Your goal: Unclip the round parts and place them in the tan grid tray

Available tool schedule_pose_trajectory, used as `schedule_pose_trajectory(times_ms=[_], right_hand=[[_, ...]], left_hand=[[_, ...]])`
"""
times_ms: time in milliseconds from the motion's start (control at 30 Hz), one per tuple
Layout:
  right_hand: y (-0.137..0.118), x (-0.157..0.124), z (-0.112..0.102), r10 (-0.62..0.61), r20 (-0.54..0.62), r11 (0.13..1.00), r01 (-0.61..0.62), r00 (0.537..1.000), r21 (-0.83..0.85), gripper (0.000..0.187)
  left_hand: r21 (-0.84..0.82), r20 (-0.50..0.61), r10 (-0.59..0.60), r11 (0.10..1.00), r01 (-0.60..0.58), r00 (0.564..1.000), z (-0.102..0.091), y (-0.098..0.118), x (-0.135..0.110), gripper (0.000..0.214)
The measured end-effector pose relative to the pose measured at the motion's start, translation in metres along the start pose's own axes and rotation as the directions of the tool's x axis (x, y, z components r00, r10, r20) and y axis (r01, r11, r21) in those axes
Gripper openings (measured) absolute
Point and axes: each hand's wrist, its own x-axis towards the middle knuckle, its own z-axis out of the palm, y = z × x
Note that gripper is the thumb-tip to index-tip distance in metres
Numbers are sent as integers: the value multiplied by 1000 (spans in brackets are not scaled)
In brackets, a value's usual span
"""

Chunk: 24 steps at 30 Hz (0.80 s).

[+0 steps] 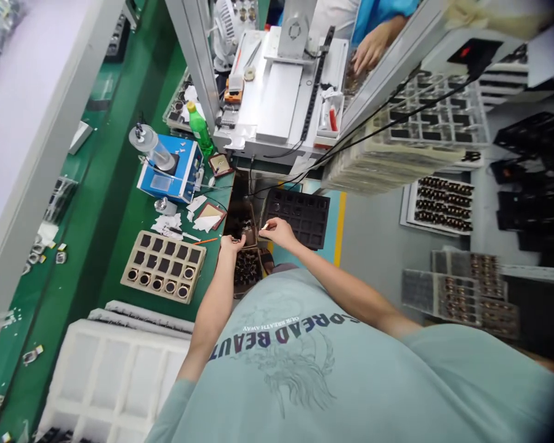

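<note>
Small dark part [248,233] sits at the edge of the green surface [120,234], between the two hands and past the pale green shirt [332,381] that fills the near foreground. Both bare forearms reach away from the body and converge there. The left hand [232,243] has its fingers curled together against the part, though it is too small and blurred to tell whether they truly grip it. The right hand [280,232], wrist bent inward, pinches a tiny pale piece [264,227] between thumb and forefinger, just beside the part. Below the hands lies a dark tray of small components [247,267], its near end hidden by the shirt. To the left rest a white foam tray [74,369], cut off by the frame, and a beige tray [164,266] with ring-shaped pieces in its near row. Just beyond the right hand is a black compartment tray [300,215]. Farther off stand a blue box device [173,172] and a green bottle [200,128]; at the top edge, another person's hand [373,49] rests by a grey machine [279,98].
</note>
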Motion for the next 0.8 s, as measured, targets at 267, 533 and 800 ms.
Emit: schedule_pose_trajectory(times_ms=[267, 533, 800], right_hand=[[4, -19, -15, 190, 229, 760, -291, 955, 582, 28], [-40, -22, 4, 118, 748, 509, -687, 653, 519, 32], [-70, -62, 55, -102, 614, 955, -95, 783, 280, 47]], left_hand=[[276, -57, 101, 958, -82, 993, 11, -5, -15, 18], [482, 481, 606, 421, -769, 633, -49, -44, -113, 29], [526, 436, 740, 253, -812, 512, -114, -17, -154, 21]])
